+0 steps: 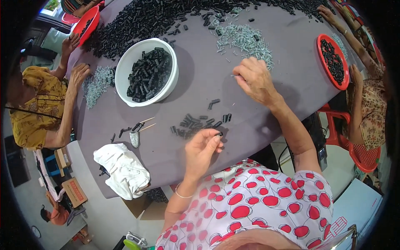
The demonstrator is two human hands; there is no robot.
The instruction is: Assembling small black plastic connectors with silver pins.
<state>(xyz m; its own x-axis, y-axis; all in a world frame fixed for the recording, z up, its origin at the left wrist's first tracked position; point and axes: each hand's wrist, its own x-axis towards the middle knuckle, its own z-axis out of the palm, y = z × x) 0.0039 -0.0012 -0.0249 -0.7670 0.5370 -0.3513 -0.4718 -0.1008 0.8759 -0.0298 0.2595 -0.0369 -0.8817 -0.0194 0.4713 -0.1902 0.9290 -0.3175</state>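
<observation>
My left hand [203, 150] is closed in a pinch around a small black plastic cylinder [220, 134], near the table's front edge. Farther out, my right hand [255, 79] has its thumb and fingertips pressed together. A tiny metal spring [233, 76] shows at those fingertips. Just beyond that hand spreads a pile of small silver springs [246, 39]. Loose black cylinders [193, 121] lie in a group just past my left hand, partly blurred. To their upper left stands a white bowl [175, 79] filled with more black cylinders.
A heap of black cylinders [137, 21] covers the table's far side. White cloth [123, 171], a finger-shaped cover [134, 139] and thin sticks [147, 126] lie at left. Co-workers sit on both sides, near a red basin [87, 25] and a red tray [345, 81].
</observation>
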